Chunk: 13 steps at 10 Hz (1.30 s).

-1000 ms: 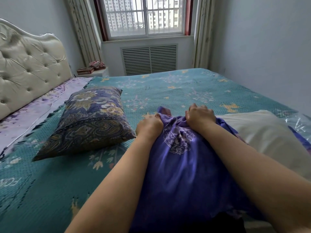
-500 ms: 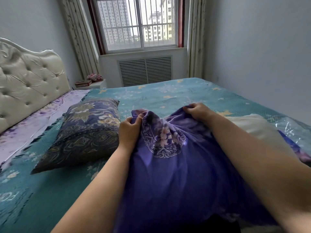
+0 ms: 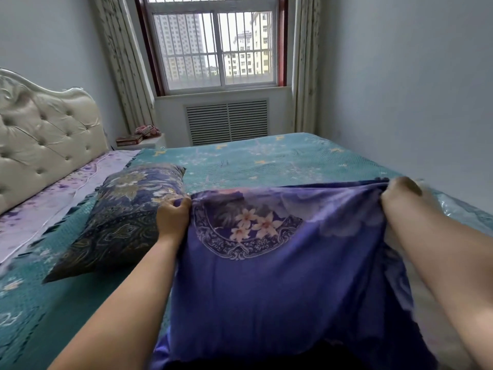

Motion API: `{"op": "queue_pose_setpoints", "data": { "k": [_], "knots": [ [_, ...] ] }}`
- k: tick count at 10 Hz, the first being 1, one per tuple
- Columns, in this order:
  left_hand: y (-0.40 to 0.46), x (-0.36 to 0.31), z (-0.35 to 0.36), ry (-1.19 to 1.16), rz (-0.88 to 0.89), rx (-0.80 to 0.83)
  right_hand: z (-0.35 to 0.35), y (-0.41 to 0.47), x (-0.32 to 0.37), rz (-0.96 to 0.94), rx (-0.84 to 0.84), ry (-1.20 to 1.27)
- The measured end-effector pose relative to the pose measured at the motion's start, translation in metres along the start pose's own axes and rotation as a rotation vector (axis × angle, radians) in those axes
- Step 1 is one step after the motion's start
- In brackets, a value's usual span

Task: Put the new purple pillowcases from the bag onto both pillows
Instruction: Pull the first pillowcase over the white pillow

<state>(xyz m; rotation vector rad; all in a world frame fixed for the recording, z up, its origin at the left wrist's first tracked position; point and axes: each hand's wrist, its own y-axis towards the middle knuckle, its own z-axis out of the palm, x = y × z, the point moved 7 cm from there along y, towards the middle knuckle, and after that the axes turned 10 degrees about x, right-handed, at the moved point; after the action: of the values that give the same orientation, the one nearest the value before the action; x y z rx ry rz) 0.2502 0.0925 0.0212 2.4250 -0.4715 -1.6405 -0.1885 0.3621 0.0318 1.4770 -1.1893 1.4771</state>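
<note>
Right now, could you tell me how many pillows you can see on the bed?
1 for certain: the dark patterned pillow lies on the bedspread beside the left hand. A second may be hidden behind the purple pillowcase both hands hold.

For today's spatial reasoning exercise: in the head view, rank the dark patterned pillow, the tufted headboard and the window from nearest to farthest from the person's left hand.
1. Dark patterned pillow, right beside the left hand.
2. Tufted headboard, far left.
3. Window, back wall.

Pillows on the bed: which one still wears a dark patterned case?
The dark paisley pillow left of the left hand; the other, under the purple pillowcase, shows bare white.
</note>
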Motion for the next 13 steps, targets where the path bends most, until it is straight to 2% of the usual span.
{"op": "queue_pose_setpoints", "data": {
  "k": [1, 2, 4, 5, 6, 7, 8, 9, 10, 11, 12, 13],
  "knots": [
    [0.005, -0.009, 0.010, -0.002, -0.018, 0.019, 0.005, 0.031, -0.013, 0.110, -0.126, 0.069],
    [0.013, -0.013, 0.011, 0.006, 0.009, 0.021, 0.017, 0.023, -0.003, 0.087, -0.027, -0.200],
    [0.019, 0.000, 0.014, 0.041, 0.029, 0.011, 0.076, 0.008, -0.008, -0.031, 0.477, -0.545],
    [0.019, -0.002, 0.019, 0.080, 0.036, -0.005, 0.105, -0.028, -0.002, -0.218, 0.639, -0.751],
    [0.022, 0.014, 0.008, 0.090, -0.042, -0.048, 0.092, -0.025, 0.022, -0.456, 0.331, -0.818],
    [0.028, 0.033, 0.007, 0.115, -0.116, -0.007, 0.057, -0.009, 0.017, -0.418, 0.094, -0.803],
    [0.043, 0.051, 0.022, 0.136, -0.224, 0.112, 0.057, 0.000, -0.012, -0.277, 0.077, -0.691],
    [0.045, 0.056, 0.036, 0.358, -0.286, 0.218, 0.054, 0.009, -0.029, -0.059, 0.074, -0.683],
    [0.024, 0.036, 0.071, 0.612, -0.083, 0.364, 0.072, 0.014, -0.038, -0.011, 0.232, -0.687],
    [-0.024, 0.023, 0.124, 0.753, 0.060, 0.602, 0.100, -0.007, -0.049, -0.013, 0.526, -0.517],
    [-0.056, 0.008, 0.146, 0.812, 0.147, 0.594, 0.123, -0.049, -0.061, -0.175, 0.663, -0.670],
    [-0.063, 0.000, 0.145, 0.790, 0.147, 0.549, 0.118, -0.073, -0.074, -0.413, 0.607, -0.847]
  ]
}}
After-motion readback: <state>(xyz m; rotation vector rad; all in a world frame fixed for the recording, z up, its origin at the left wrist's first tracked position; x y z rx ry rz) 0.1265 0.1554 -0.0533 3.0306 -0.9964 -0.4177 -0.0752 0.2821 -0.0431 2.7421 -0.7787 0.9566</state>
